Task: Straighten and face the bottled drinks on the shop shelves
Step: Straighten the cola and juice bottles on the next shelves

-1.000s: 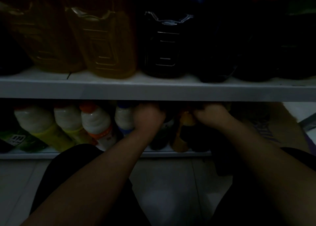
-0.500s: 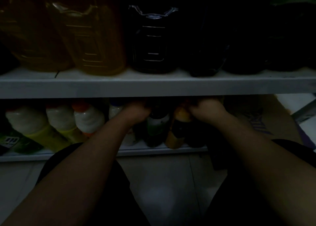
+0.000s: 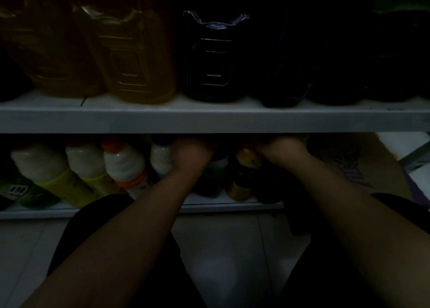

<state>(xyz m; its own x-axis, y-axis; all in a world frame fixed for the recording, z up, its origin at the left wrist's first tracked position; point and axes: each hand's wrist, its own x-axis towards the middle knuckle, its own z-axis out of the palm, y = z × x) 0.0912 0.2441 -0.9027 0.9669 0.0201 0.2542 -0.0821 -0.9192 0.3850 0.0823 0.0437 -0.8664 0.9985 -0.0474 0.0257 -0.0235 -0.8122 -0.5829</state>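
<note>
Under the lip of the upper shelf [image 3: 209, 121], at the middle of the view, both hands reach into the lower shelf [image 3: 232, 206]. The left hand [image 3: 192, 155] shows its back and knuckles, fingers curled away out of sight, over the top of a dark bottle with a green label [image 3: 213, 177]. Whether it grips that bottle I cannot tell. The right hand [image 3: 285, 150], at 3 o'clock of the left, is bunched the same way, its knuckles just beside the cap of an amber bottle [image 3: 243, 175] standing between the two hands. What its fingers close on is lost in the dark, so I cannot tell its hold either.

At 9 o'clock of the left hand stands a row of white bottles [image 3: 123, 165] with yellow and orange labels, the nearest touching the wrist. Further toward 9 o'clock a green bottle [image 3: 25, 191] sits at the shelf's front edge.

On the upper shelf, large amber bottles [image 3: 130, 58] stand at 11 o'clock of the view and black bottles [image 3: 214, 58] from 12 to 2 o'clock. A cardboard box [image 3: 363, 168] sits at 3 o'clock of the right hand. Pale floor tiles [image 3: 223, 249] show at 6 o'clock between the forearms.
</note>
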